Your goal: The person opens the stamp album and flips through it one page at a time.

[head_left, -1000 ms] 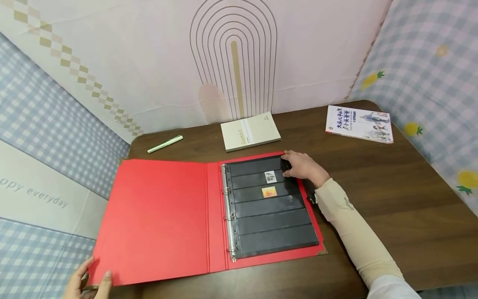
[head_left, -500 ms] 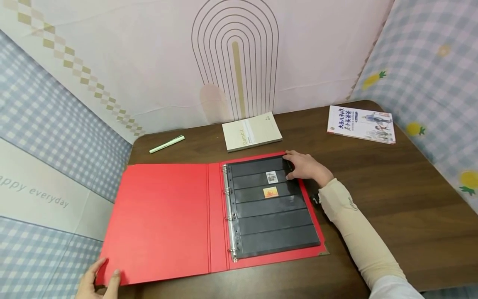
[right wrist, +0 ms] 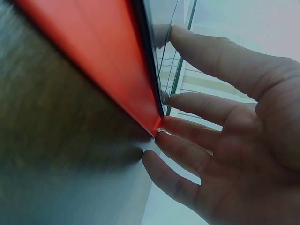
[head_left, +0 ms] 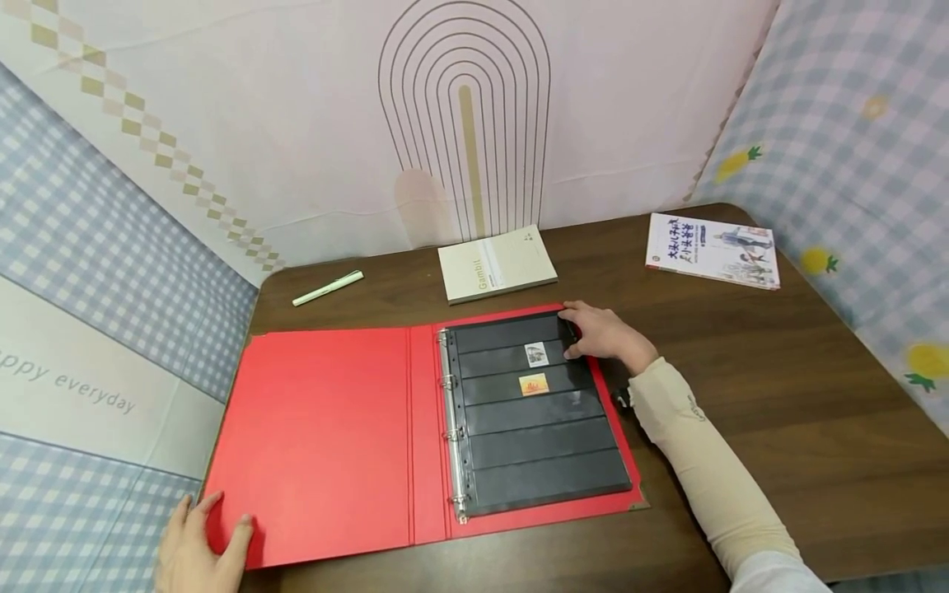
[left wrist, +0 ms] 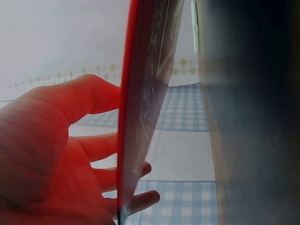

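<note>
A red ring binder lies spread on the brown table. Its right half carries a black pocket page with two stamps in the upper rows. My right hand touches the page's far right corner with relaxed fingers; the right wrist view shows the right hand spread beside the red cover's edge. My left hand lies on the near left corner of the cover. In the left wrist view the left hand has the cover edge between thumb and straight fingers.
A cream notebook lies just behind the binder, a pale green pen at the far left and an illustrated book at the far right. Patterned cloth walls close in the table on three sides. The binder's left cover reaches the table's left edge.
My left hand has slid right along with the cover's near left corner, and the cover's left edge has shifted right. The right hand has stayed at the page corner.
</note>
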Motion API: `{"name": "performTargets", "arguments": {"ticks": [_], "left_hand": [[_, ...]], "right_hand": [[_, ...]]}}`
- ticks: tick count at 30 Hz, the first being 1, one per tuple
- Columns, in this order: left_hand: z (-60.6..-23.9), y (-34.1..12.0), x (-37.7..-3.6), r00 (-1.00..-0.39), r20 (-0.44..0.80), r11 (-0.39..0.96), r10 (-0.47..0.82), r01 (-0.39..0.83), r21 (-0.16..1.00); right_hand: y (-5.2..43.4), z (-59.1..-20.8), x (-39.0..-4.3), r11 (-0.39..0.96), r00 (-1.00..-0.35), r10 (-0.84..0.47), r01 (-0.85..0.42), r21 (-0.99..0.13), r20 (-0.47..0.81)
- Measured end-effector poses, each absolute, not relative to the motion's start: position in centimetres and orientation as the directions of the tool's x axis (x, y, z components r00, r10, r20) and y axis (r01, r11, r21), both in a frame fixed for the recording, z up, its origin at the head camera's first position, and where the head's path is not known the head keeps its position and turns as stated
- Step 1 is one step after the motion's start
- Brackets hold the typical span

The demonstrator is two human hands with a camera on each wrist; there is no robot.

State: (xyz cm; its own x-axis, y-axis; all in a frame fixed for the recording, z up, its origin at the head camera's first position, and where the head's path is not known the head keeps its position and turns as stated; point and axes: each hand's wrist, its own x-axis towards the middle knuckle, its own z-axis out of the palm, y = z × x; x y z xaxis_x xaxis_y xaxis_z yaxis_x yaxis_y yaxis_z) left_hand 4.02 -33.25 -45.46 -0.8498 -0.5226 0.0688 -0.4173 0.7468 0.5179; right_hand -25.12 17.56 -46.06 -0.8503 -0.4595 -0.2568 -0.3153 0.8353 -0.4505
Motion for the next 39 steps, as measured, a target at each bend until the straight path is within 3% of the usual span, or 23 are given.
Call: {"name": "performTargets", "arguments": {"ticks": [6,15,26,39], "left_hand": [[-45.1,-32.6,2.3,-0.891,-0.094,0.756,-0.444,-0.429,0.494],[-44.3,-31.7,0.4,-0.927,-0.157,0.814,-0.341,-0.375,0.444],[-43.0,-31.2,-1.8,-0.916,-0.328,0.836,-0.233,-0.361,0.414],[-42.6,-28.7,-4.1,-0.913,-0.385,0.808,-0.133,-0.325,0.491]], "right_hand": [[17.6,-46.1,-24.9,0.829,-0.852,-0.462,-0.315,-0.461,-0.248],[17.0,-45.7,-24.6,0.832,-0.850,-0.469,-0.333,-0.444,-0.242],[16.9,-45.5,-24.4,0.841,-0.848,-0.469,-0.343,-0.418,-0.247],[16.7,-45.6,-24.3,0.847,-0.848,-0.466,-0.346,-0.403,-0.252]]}}
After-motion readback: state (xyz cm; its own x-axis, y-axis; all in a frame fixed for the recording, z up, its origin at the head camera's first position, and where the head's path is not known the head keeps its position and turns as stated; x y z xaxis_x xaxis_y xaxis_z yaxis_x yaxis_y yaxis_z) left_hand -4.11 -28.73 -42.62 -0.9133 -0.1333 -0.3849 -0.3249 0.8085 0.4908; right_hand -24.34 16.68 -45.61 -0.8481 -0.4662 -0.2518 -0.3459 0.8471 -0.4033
